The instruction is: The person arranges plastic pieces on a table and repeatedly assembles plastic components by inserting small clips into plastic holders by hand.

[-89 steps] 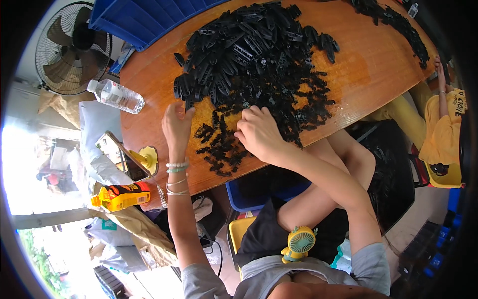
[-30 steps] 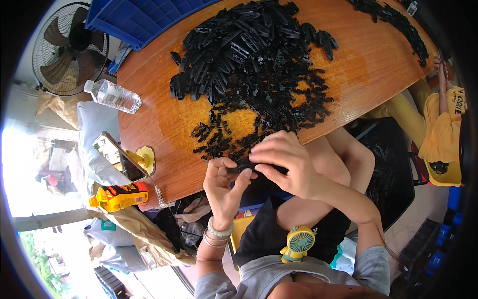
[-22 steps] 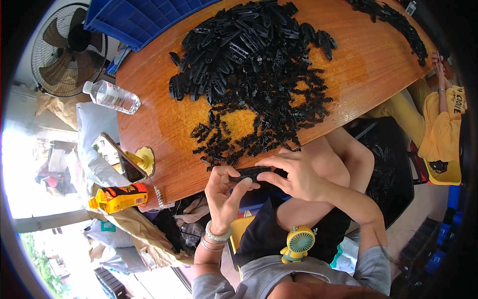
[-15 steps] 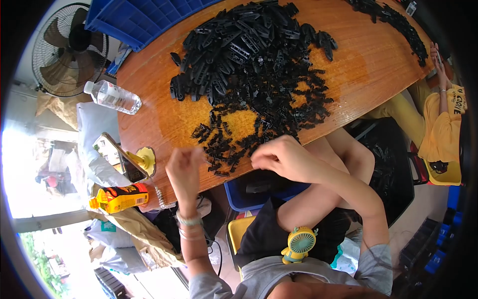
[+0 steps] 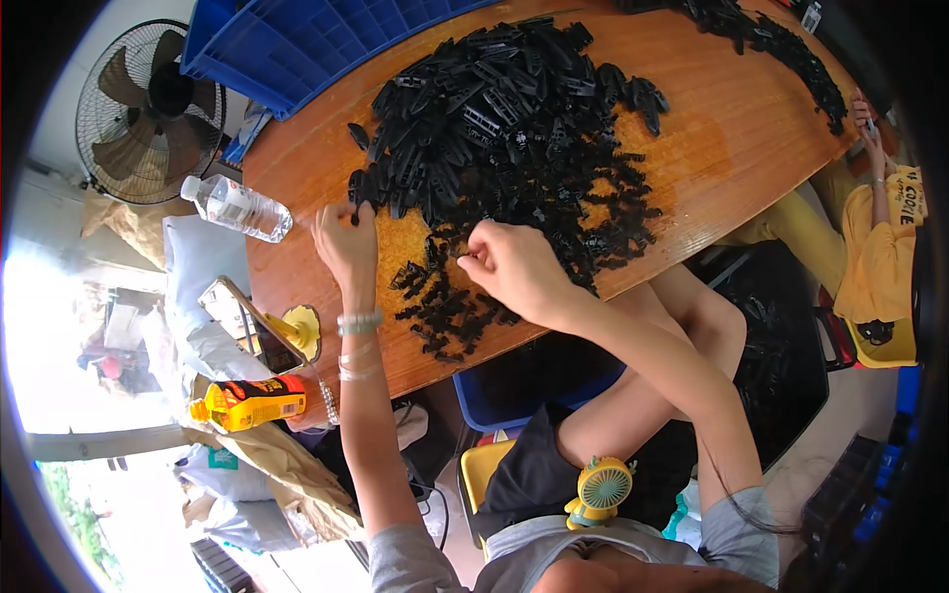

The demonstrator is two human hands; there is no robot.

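A heap of long black plastic pieces (image 5: 474,99) lies on the wooden table, with small black clip-like parts (image 5: 435,316) scattered along its near side. At the heap's left edge, my left hand (image 5: 344,245) has its fingertips closed on a long black plastic piece (image 5: 357,214). My right hand (image 5: 519,272) hovers over the small parts, thumb and forefinger pinched together. Whatever sits between those fingertips is too small or hidden to make out.
Left of the heap stand a water bottle (image 5: 237,208), a phone (image 5: 247,321) on a yellow stand and an orange drink bottle (image 5: 252,400). A blue crate (image 5: 297,59) is at the back left. Another person (image 5: 880,237) sits at the far right. Beneath the table edge is a blue bin (image 5: 479,400).
My left hand has moved forward from the table's near edge to the heap's left side and gripped a long black piece. My right hand has shifted forward and left over the small parts.
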